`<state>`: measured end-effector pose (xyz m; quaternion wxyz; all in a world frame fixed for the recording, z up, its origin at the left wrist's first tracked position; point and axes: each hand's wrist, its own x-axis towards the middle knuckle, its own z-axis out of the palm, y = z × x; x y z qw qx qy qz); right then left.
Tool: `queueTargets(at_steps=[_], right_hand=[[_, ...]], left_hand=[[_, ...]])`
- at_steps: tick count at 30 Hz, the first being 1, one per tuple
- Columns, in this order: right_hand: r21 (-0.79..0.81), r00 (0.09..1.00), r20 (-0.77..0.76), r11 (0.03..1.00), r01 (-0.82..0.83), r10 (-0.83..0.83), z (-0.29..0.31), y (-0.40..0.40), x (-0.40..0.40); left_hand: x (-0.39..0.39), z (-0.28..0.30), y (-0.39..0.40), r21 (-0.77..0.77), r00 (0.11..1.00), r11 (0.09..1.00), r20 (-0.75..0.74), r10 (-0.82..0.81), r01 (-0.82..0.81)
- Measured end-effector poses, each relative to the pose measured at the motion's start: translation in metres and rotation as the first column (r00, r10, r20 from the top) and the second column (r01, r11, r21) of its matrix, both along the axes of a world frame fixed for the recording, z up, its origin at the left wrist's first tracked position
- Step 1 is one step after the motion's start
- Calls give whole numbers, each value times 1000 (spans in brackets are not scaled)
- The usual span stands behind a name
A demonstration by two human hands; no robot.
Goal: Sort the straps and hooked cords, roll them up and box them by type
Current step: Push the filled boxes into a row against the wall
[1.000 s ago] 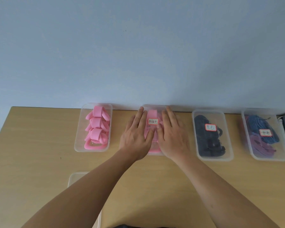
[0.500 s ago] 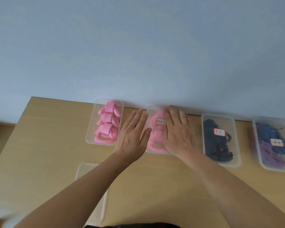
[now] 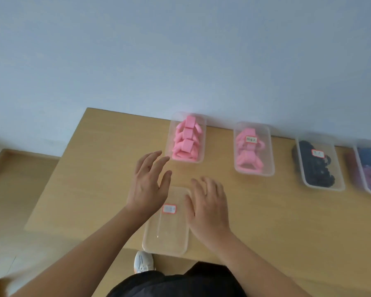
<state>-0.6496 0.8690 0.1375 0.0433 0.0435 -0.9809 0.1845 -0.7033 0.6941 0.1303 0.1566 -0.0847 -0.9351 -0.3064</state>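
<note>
Both hands empty, fingers spread: left hand point(image 3: 147, 185), right hand point(image 3: 207, 203) flank loose labelled lid point(image 3: 167, 224). Judged next: lid the open pink-strap box point(image 3: 187, 137).

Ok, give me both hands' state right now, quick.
Left hand: open, fingers spread, holding nothing, over the clear lid's left edge.
Right hand: open, flat, holding nothing, at the lid's right edge.
</note>
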Motion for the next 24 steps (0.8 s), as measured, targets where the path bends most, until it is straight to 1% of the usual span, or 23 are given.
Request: queueTargets(at_steps=[2,4,5,6,9,11,15,18,20,22,24], right_hand=[[67,983,184,998,-6,-7,-9,-41,27],[150,927,375,988,-34,-25,-15,-70,43],[173,898,438,983,-56,-26,-18,-80,47],[188,889,456,980,-63,-31,-20,-86,50],[190,907,416,981,-24,-59,-22,-103,58],[196,912,400,981,10,-89,-20,-107,60],[208,894,438,978,-5,-89,-18,-108,60],[206,885,456,979,-1,-95,-17,-109,58],[176,911,405,984,3,-75,-12,-109,51],[110,960,280,994,-9,-22,-4,-105,41],[56,992,125,998,-5,-2,8,-100,22]], left_hand=[[16,-4,-30,10,999,1000,43,25,-25],[30,-5,-55,21,994,999,100,41,-43],[36,-6,-65,22,991,998,122,48,-51],[41,-6,-74,19,989,998,140,52,-55],[54,-6,-94,5,977,998,205,59,-62],[56,-5,-98,23,968,998,242,58,-66],[52,1,-94,81,945,995,324,35,-64],[42,3,-87,95,937,994,349,11,-47],[31,5,-82,107,936,993,353,11,-52],[15,9,-79,122,934,989,354,40,-89],[-2,15,-75,139,930,980,357,84,-142]])
